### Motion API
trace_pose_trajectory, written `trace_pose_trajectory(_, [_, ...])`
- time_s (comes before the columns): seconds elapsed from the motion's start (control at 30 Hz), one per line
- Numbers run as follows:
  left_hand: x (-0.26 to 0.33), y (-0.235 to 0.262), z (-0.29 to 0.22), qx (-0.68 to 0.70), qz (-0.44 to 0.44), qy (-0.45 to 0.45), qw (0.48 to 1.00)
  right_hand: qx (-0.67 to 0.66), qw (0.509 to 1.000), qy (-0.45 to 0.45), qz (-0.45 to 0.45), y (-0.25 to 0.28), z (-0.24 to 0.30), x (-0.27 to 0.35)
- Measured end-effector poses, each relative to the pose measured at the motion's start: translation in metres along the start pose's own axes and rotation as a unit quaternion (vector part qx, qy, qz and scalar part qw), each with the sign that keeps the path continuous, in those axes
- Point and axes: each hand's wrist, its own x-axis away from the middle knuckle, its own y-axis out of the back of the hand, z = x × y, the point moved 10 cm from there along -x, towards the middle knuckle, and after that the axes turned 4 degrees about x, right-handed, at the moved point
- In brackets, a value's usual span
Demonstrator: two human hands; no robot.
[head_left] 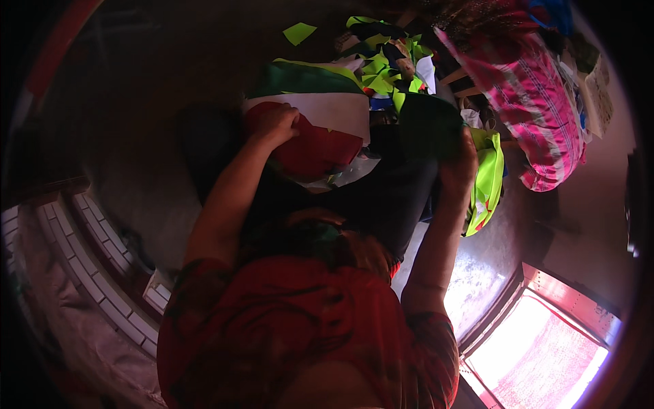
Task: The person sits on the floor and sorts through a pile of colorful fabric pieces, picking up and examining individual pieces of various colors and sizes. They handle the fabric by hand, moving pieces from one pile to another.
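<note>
Striped cloth [334, 105], green, white and red: at twelve o'clock, bands running nine to three; at two o'clock from the left hand [276, 126], the nearer one, with grip closed on the red part [317, 146]. Dark green piece [426, 126]: at ten o'clock from the right hand [460, 162], with grip closed on its edge.

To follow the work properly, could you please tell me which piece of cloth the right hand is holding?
The dark green piece, its right edge in the right hand; the red piece is in the left hand.
</note>
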Motion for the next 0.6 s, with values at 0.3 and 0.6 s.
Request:
trace_pose_trajectory(0.3, [0.002,0.006,-0.005,0.001,0.006,-0.001,1.0,0.444,0.884,0.144,-0.013,-0.066,-0.022,0.002])
trace_pose_trajectory(0.6, [-0.003,0.001,-0.004,-0.023,0.02,0.008,1.0,0.747,0.539,0.198,0.335,-0.118,-0.227,0.074])
